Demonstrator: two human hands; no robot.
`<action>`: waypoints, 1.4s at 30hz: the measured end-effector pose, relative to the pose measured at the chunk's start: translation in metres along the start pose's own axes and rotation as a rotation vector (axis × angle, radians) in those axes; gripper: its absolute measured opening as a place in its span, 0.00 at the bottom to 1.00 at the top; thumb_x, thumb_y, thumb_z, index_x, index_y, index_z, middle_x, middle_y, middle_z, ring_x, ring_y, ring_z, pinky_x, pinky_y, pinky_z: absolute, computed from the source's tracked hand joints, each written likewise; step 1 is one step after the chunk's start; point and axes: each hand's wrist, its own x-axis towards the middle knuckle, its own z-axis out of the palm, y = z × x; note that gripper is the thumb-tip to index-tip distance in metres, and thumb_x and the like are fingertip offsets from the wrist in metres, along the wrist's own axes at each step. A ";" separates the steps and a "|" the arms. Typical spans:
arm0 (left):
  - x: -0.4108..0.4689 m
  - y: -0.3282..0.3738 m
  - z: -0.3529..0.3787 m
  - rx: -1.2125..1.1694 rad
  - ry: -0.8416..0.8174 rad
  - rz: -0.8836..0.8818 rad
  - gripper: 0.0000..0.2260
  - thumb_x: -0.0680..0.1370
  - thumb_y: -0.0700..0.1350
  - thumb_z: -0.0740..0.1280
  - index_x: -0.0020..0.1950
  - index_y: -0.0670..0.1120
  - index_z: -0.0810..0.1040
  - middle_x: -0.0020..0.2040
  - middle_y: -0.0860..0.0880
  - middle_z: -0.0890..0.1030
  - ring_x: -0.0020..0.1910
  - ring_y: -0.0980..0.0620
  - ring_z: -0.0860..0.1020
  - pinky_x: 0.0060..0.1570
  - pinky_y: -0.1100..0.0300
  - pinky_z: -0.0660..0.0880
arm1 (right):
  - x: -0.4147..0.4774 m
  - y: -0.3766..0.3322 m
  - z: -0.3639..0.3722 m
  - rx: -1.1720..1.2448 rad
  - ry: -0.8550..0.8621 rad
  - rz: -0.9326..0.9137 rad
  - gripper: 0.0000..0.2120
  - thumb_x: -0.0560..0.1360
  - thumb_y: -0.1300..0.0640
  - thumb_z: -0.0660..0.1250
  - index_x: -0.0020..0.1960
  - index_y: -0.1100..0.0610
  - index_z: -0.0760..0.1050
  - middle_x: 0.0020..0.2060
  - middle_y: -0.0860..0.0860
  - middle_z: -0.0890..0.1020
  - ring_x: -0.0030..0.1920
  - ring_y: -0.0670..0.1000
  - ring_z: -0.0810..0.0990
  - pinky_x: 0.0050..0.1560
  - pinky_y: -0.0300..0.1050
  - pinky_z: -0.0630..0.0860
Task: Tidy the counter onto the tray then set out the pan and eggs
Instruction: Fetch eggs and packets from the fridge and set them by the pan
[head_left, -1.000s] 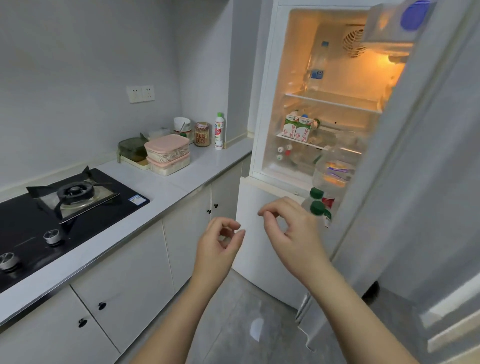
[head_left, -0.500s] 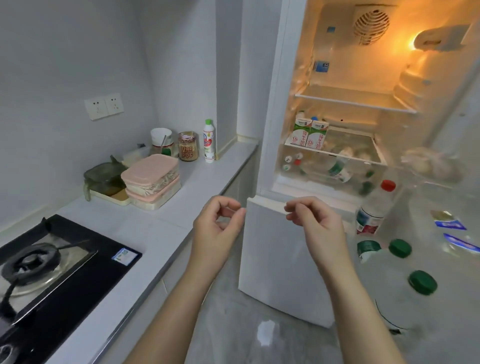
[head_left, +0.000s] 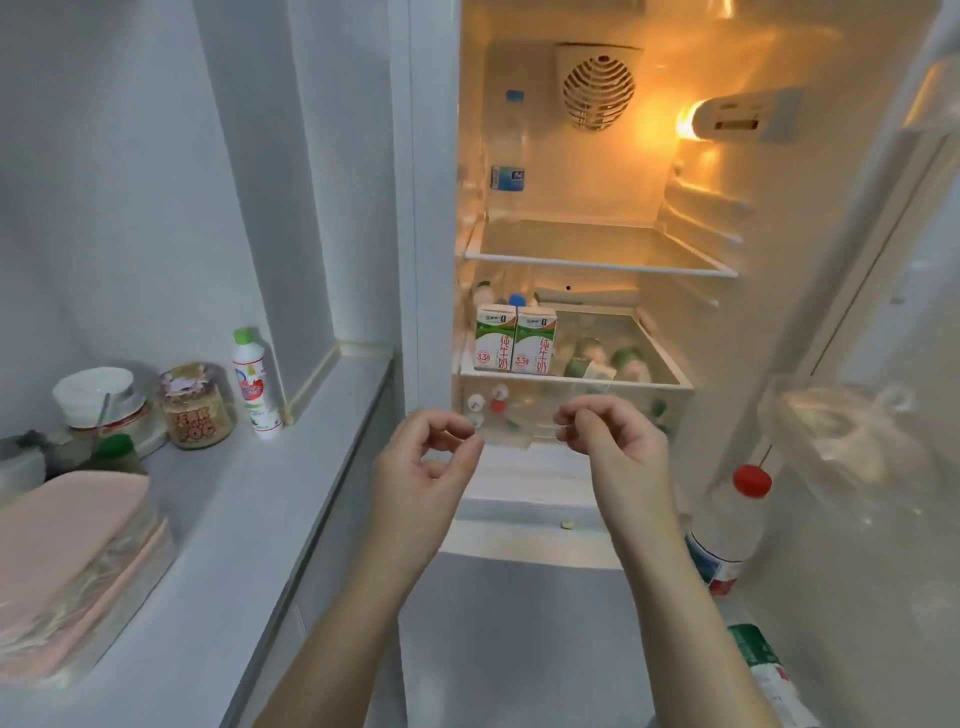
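Observation:
The fridge (head_left: 431, 218) stands open in front of me, lit inside. My left hand (head_left: 423, 467) and my right hand (head_left: 615, 441) hover side by side before the clear drawer (head_left: 519, 415) at the fridge's bottom, fingers loosely curled, holding nothing. Two green and white milk cartons (head_left: 514, 345) stand on the shelf above the drawer. A clear bag of pale round things, possibly eggs (head_left: 852, 441), sits in the door shelf at the right, blurred. No pan is in view.
The counter (head_left: 249, 519) runs along the left with stacked pink-lidded boxes (head_left: 67, 561), a snack jar (head_left: 197, 405), a white bottle with green cap (head_left: 254, 382) and a white cup (head_left: 96, 397). A red-capped bottle (head_left: 732, 525) stands in the door (head_left: 883, 571).
The view has closed in on the fridge; the stove has left the frame. Both hands have risen toward the clear drawer, still holding nothing.

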 end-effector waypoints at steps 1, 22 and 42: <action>0.015 -0.002 0.004 -0.012 -0.003 0.025 0.09 0.75 0.41 0.70 0.42 0.56 0.78 0.40 0.55 0.80 0.43 0.51 0.79 0.45 0.46 0.80 | 0.012 0.000 0.002 0.000 0.007 -0.029 0.15 0.76 0.68 0.61 0.40 0.53 0.80 0.36 0.48 0.83 0.41 0.49 0.80 0.48 0.46 0.77; 0.127 0.038 0.231 -0.653 -1.006 0.395 0.03 0.72 0.50 0.69 0.44 0.57 0.77 0.42 0.57 0.80 0.43 0.55 0.80 0.43 0.61 0.77 | 0.040 -0.072 -0.074 -0.770 0.817 -0.196 0.08 0.73 0.60 0.63 0.44 0.51 0.80 0.40 0.46 0.83 0.43 0.45 0.82 0.45 0.36 0.75; -0.002 0.134 0.276 -0.154 -1.867 1.205 0.18 0.71 0.57 0.71 0.57 0.54 0.76 0.53 0.55 0.79 0.49 0.54 0.76 0.52 0.54 0.76 | -0.103 -0.151 -0.125 -1.586 0.855 1.003 0.15 0.73 0.59 0.70 0.58 0.50 0.76 0.50 0.46 0.81 0.50 0.47 0.78 0.54 0.45 0.76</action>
